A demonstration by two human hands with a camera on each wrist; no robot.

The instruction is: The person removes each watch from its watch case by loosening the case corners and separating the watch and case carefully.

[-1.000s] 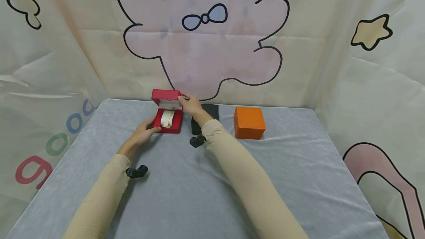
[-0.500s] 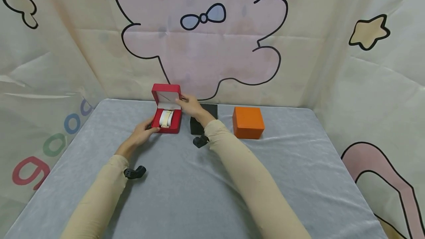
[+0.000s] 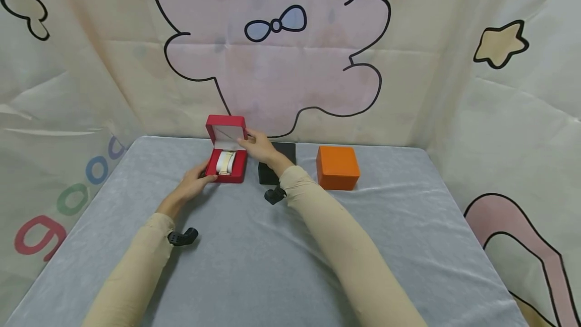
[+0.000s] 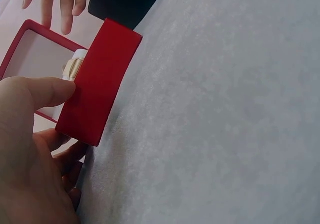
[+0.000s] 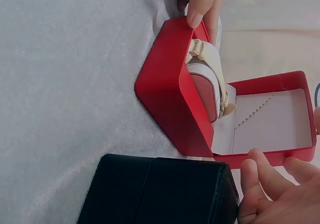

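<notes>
A red watch box (image 3: pixel 225 177) stands near the table's back edge, its white-lined lid (image 3: pixel 229 138) raised. Inside, a white cushion (image 5: pixel 212 82) carries a watch (image 3: pixel 225 162) with a cream strap. My left hand (image 3: pixel 192 183) grips the box at its front left corner. In the left wrist view, the thumb (image 4: pixel 52 90) lies over the top edge while the other fingers curl in behind and below. Beside the lid's right edge is my right hand (image 3: pixel 260 147), fairly straight fingers (image 5: pixel 267 171) right at the lid's side.
Just right of the red box, partly behind the right hand and wrist, stands a dark box (image 3: pixel 268 173). Farther right is an orange box (image 3: pixel 338 168). Grey cloth (image 3: pixel 236 266) covers the table, and a printed curtain (image 3: pixel 408 90) hangs around it.
The red box's lid has swung farther up and back, with the right hand staying at its edge. The left hand keeps its hold on the box.
</notes>
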